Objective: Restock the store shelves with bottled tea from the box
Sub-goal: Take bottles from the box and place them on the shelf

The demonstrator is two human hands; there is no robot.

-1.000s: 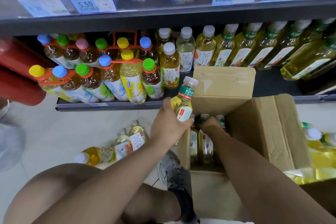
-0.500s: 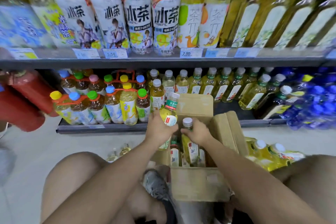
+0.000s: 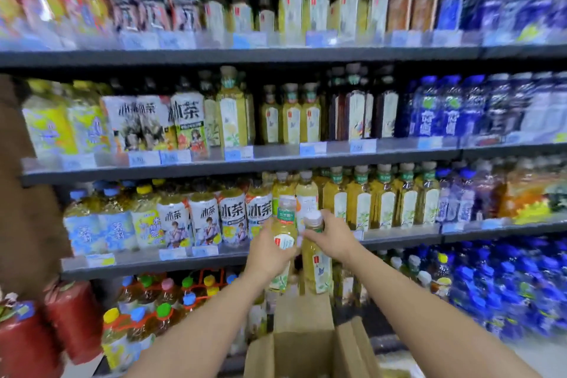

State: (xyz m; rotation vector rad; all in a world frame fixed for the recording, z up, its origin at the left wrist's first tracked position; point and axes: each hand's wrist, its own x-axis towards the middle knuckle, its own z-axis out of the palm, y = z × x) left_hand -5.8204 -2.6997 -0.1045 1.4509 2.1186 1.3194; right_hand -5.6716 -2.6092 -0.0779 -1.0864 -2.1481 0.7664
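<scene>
Two bottles of pale yellow tea held up at frame centre, in front of stocked shelves (image 3: 276, 163). Wrapped in the left hand (image 3: 270, 252), fingers curled round the body: first bottle (image 3: 286, 224), with white cap, green neck band bearing blurred writing, and a round white-and-red sticker. Clamped in the right hand (image 3: 333, 236) at neck and shoulder: second bottle (image 3: 317, 267), just beside the first and hanging lower, with white cap and a white label carrying a small red mark and a small blue one. Below both hands, at lower centre: open cardboard box (image 3: 303, 344), contents hidden from this angle.

Behind the hands, left of centre: a row of iced-tea bottles (image 3: 233, 212) marked "冰茶" in bold black, the same characters on packs one shelf higher. Right of centre on the same shelf: yellow tea row (image 3: 362, 202) with white labels and green bands. At lower right, blue bottles (image 3: 506, 285); at lower left, large red bottles (image 3: 70, 316). Along the shelf edges, price tags (image 3: 310, 149), too blurred to read.
</scene>
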